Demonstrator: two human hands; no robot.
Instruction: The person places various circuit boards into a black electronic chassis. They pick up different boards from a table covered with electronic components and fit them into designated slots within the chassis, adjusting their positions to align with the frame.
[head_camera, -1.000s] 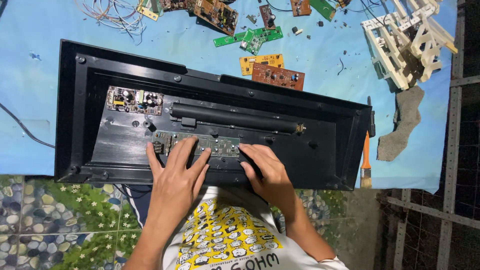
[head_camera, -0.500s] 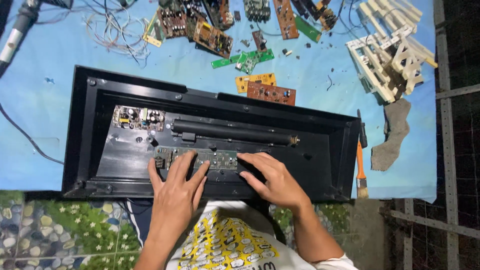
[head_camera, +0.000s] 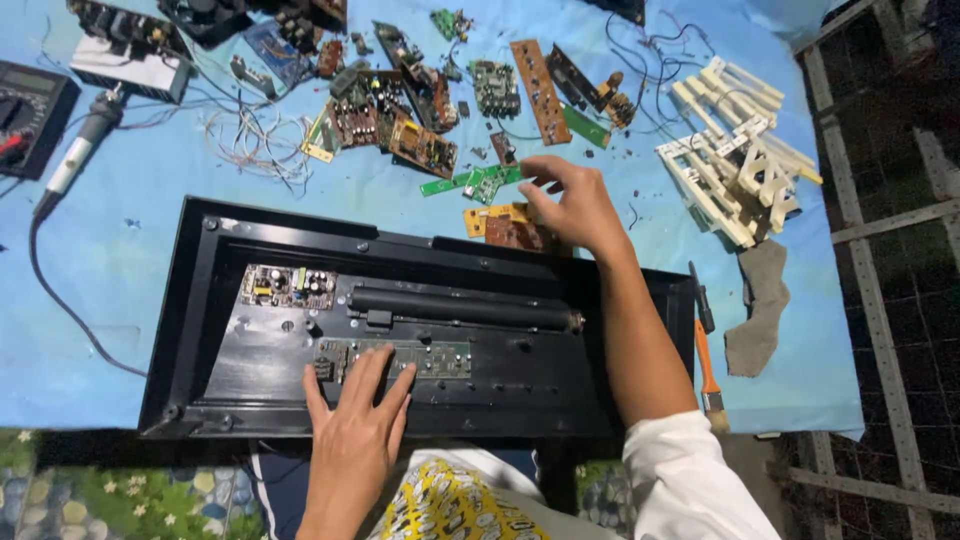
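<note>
A long black device casing (head_camera: 250, 250) lies open on the blue cloth, with a black tube (head_camera: 460, 306) and two circuit boards inside. My left hand (head_camera: 355, 420) rests flat, fingers apart, on the long green board (head_camera: 440, 358) near the casing's front. My right hand (head_camera: 570, 205) is stretched beyond the casing's far edge, fingers spread over a small orange-and-brown board (head_camera: 500, 228), next to a green board strip (head_camera: 470, 182). It holds nothing that I can see.
Several loose circuit boards (head_camera: 400, 110) and wires (head_camera: 255, 140) lie scattered at the back. A soldering iron (head_camera: 80, 150) and a multimeter (head_camera: 25, 110) sit far left. White plastic frames (head_camera: 735, 160), a grey rag (head_camera: 760, 305) and an orange-handled brush (head_camera: 708, 365) lie right.
My right hand left the green board inside the casing and reached forward over its far edge to the loose boards. The left hand stayed put. The view tilted up.
</note>
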